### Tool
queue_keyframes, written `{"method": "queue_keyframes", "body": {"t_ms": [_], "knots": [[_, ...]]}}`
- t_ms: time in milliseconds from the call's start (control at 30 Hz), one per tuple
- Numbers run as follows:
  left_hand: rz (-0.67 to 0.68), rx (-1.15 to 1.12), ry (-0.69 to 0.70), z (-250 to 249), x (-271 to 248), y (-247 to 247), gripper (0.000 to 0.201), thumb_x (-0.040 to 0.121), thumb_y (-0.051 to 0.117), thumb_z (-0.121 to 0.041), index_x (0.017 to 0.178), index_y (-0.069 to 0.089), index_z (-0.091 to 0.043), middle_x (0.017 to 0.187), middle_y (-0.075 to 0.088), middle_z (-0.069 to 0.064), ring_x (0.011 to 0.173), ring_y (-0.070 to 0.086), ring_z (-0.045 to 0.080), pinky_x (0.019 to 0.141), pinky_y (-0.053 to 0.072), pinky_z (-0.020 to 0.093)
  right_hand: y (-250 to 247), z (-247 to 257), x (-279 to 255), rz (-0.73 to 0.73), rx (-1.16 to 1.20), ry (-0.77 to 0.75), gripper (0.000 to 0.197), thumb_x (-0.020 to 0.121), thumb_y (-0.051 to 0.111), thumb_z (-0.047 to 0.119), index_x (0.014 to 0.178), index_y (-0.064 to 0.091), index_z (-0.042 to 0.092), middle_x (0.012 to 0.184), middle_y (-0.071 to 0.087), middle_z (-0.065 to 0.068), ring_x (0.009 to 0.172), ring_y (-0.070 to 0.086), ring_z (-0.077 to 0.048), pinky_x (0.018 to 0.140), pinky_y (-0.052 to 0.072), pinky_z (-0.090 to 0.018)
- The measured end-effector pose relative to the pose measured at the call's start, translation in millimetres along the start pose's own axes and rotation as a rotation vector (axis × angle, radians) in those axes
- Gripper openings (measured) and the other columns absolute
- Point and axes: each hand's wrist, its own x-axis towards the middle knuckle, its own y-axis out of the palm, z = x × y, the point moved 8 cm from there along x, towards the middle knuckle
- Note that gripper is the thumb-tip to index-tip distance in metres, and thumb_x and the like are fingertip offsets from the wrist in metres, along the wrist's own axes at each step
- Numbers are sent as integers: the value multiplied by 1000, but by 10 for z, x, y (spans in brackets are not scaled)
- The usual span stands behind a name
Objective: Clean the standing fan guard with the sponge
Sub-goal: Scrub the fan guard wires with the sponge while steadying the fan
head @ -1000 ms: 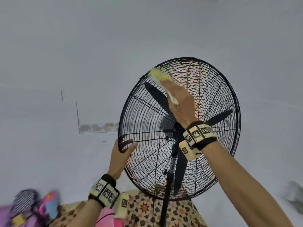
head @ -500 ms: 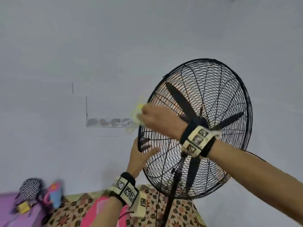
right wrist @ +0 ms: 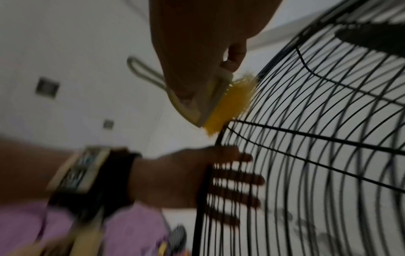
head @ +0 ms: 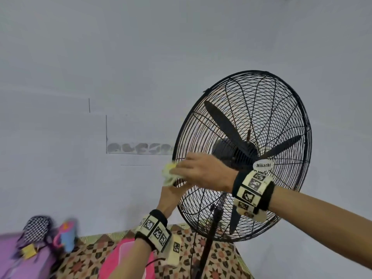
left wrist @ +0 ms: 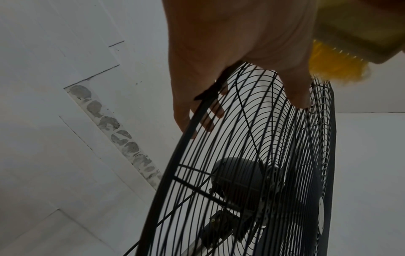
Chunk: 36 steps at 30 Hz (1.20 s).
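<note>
The black wire fan guard (head: 261, 109) stands at the right of the head view, with dark blades behind its wires. My right hand (head: 181, 172) grips a pale sponge with a yellow scrubbing side (head: 168, 174) and presses it on the guard's left rim. The right wrist view shows the yellow side (right wrist: 228, 104) touching the rim wires (right wrist: 328, 138). Just below it, my left hand (head: 169, 198) holds the same rim. Its fingers (right wrist: 241, 181) lie behind the wires and its thumb sits in front (left wrist: 293, 90).
The fan's black pole (head: 209, 244) runs down to a patterned cloth (head: 219, 262). A pink cloth (head: 128, 258) lies below my left arm. A checkered bag (head: 37, 226) and small toys sit at lower left. A white wall with a grey smudged strip (head: 138, 148) is behind.
My right hand carried the sponge from the top of the guard down its left side to the left rim. My left hand kept its hold on the rim.
</note>
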Motion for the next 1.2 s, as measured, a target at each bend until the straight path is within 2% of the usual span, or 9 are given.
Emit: {"method": "queue_keyframes", "body": {"t_ms": [200,400,600,667,767,833,967,1100,1200], "knots": [[39,-10,-70,75,-21,-30,102,54,92,-73,140,51,-36,133,65,-15,125,60,10,108,48,43,-832,-874,43,-353,-132,387,33,98,61,19,130,69,11,114,74,-13,90,65,-26,69,61,-42],[42,-43,-16,-8,-35,16,86,60,89,-69,131,61,-28,125,71,-6,121,65,19,100,52,36,43,-17,-188,49,-43,-126,33,92,70,20,123,71,9,109,75,-10,81,63,-24,62,57,-39],[28,23,-65,103,-18,-38,96,62,92,-70,142,52,-36,135,64,-14,128,61,12,108,47,42,-740,-843,-228,-419,-71,331,34,97,63,15,130,64,7,114,74,-13,92,68,-27,73,62,-41],[20,13,-69,87,-4,-12,87,69,92,-61,141,54,-30,134,65,-12,127,62,15,104,49,40,-551,-660,-283,-342,-107,164,34,93,68,12,127,67,7,115,74,-13,95,68,-27,79,62,-40],[-9,-29,-69,36,18,-21,84,69,91,-62,134,60,-19,122,71,-1,120,67,28,100,56,46,-45,-81,-401,37,-152,-259,37,91,75,12,127,66,9,117,73,-12,97,69,-26,73,61,-38],[14,-13,-72,44,10,-34,95,60,91,-73,139,57,-33,131,68,-9,123,65,20,105,52,48,-189,-263,-311,10,-139,-207,35,89,75,9,124,68,7,114,74,-13,93,70,-26,70,62,-38],[50,35,-40,61,-22,-24,94,61,91,-72,140,50,-44,136,65,-16,127,63,12,111,47,45,-759,-917,-211,-349,-137,201,28,98,58,12,124,67,4,111,75,-16,86,69,-30,67,61,-44],[31,61,-26,25,-2,32,96,57,83,-83,127,59,-23,115,69,3,119,65,22,102,53,34,-128,-180,-337,-109,-67,-146,33,87,76,9,119,68,8,105,75,-10,79,66,-23,61,59,-35],[44,69,-36,28,1,10,90,59,88,-76,130,60,-29,118,72,-3,116,67,14,104,54,40,-237,-242,-317,-172,5,-21,32,88,71,9,119,69,6,103,75,-12,79,67,-23,65,60,-33]]}}
